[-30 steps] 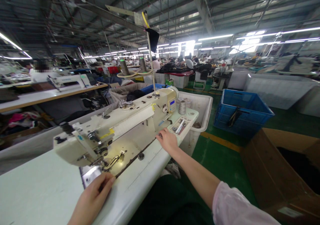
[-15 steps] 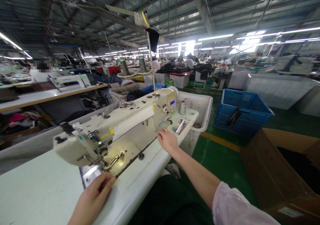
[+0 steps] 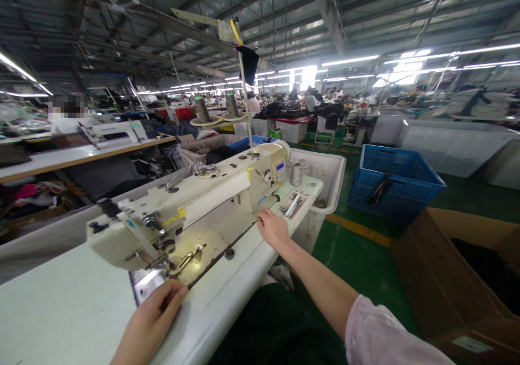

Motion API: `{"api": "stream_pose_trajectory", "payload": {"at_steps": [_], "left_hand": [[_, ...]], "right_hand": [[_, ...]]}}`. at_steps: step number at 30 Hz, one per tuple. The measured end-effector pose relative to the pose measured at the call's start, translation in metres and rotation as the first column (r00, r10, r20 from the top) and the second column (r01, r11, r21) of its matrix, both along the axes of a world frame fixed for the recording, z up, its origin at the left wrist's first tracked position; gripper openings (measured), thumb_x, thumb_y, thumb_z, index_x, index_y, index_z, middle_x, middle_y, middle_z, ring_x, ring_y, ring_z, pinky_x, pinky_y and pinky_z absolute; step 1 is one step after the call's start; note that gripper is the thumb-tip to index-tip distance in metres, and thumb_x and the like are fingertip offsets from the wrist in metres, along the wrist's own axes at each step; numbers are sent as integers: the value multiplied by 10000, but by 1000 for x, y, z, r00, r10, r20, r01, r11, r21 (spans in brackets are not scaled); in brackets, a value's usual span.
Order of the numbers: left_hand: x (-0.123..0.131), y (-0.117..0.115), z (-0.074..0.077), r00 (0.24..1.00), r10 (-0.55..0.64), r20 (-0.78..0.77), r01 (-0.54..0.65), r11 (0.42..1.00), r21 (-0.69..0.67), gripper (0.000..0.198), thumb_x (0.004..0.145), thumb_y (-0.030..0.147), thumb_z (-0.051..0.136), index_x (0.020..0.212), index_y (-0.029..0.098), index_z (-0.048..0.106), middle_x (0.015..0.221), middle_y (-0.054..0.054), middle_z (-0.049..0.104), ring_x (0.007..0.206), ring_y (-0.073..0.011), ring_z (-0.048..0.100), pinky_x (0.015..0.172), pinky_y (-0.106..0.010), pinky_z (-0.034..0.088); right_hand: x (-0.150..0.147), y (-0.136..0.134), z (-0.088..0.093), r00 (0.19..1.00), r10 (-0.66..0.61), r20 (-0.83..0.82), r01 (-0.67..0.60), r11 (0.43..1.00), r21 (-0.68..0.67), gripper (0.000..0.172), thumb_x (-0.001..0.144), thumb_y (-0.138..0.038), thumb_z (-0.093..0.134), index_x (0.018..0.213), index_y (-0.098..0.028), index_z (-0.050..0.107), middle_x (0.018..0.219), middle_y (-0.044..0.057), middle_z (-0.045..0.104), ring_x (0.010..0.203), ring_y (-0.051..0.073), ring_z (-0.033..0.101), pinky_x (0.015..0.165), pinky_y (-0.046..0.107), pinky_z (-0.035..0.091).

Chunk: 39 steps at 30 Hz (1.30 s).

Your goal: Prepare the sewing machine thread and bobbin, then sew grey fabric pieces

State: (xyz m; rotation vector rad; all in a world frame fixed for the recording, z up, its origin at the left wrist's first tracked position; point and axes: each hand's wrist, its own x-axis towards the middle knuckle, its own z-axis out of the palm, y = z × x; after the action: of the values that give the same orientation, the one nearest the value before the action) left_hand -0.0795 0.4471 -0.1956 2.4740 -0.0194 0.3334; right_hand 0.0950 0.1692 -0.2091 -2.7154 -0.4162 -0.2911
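- Factory hall with strip lights overhead and rows of work tables running back; the nearest one is a white table (image 3: 60, 305) with one sewing machine (image 3: 195, 202) on it, in front of the person.
- Sewing machine: cream, long-armed, set at a slant across the table, its needle end near the person and its small control panel (image 3: 279, 169) at the far end.
- Left hand (image 3: 152, 321): laid flat on the table at the needle end, fingers held close together, their tips just beside the shiny metal plate (image 3: 145, 285) under the machine's head.
- Right hand (image 3: 273, 228): back up, on the table edge near the foot of the machine's column, fingers curled down; whether they pinch anything cannot be told.
- Progress, as a judgement: no cloth shows under the presser foot (image 3: 179, 261) or in either hand, so no seam looks begun; all sewing seems still ahead.
- Count at the machine: one small thread spool (image 3: 296, 174) upright at the far end, one shallow tray (image 3: 293, 203) of small tools beside the right hand.
- Count behind: two large thread cones (image 3: 202, 109) on a stand.
- Count around: one white bin (image 3: 331, 178) touching the table's far end, one blue crate (image 3: 400, 183) on the green floor beyond it, one open cardboard box (image 3: 447, 278) at the right.
- Further left, a second sewing machine (image 3: 111, 131) stands on another table; other workers sit well apart in the distance.
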Motion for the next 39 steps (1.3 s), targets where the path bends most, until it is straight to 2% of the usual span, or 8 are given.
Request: {"api": "stream_pose_trajectory", "payload": {"at_steps": [7,13,16,19,26,39], "left_hand": [[-1,0,0,1000,10,-11,-10,1000,-3,379,828,575,498,767,231,645,728,-11,682,699,-196,650,659,-264,532],[-2,-1,0,1000,8,-14,-9,1000,-6,400,825,593,492,773,227,646,739,-18,687,710,-201,655,670,-274,533],[-1,0,0,1000,4,-8,-4,1000,-5,424,820,614,485,760,226,645,729,-22,688,700,-202,654,660,-275,535],[0,0,0,1000,11,-8,-11,1000,2,434,822,622,481,762,225,646,727,-24,690,693,-204,654,652,-277,535],[0,2,-3,1000,2,-18,-2,1000,4,437,831,623,477,769,222,640,734,-25,686,704,-205,648,663,-278,530],[-3,4,-9,997,19,-77,-20,1000,-16,371,846,544,435,763,221,596,700,-17,640,680,-197,612,655,-289,490]], "right_hand": [[-1,-1,1,1000,19,-15,-19,1000,-5,262,936,-236,445,1132,-271,616,1215,6,594,963,139,615,778,243,448],[-2,2,1,996,-82,26,82,997,13,301,942,-361,473,1195,-224,563,1249,59,555,876,162,631,719,270,470],[-3,3,1,993,-110,34,110,994,8,302,944,-401,477,1147,-199,574,1213,80,557,867,170,631,698,266,469],[-3,3,1,994,-101,36,102,995,-12,262,954,-382,453,1085,-203,591,1168,71,570,844,169,630,679,265,464],[-3,1,3,998,-63,8,63,998,-17,235,943,-291,433,1097,-228,598,1184,44,569,841,155,625,708,266,457],[-5,3,-2,998,-61,26,61,998,-5,230,940,-289,436,1088,-240,605,1175,32,573,800,147,617,672,262,420]]}}
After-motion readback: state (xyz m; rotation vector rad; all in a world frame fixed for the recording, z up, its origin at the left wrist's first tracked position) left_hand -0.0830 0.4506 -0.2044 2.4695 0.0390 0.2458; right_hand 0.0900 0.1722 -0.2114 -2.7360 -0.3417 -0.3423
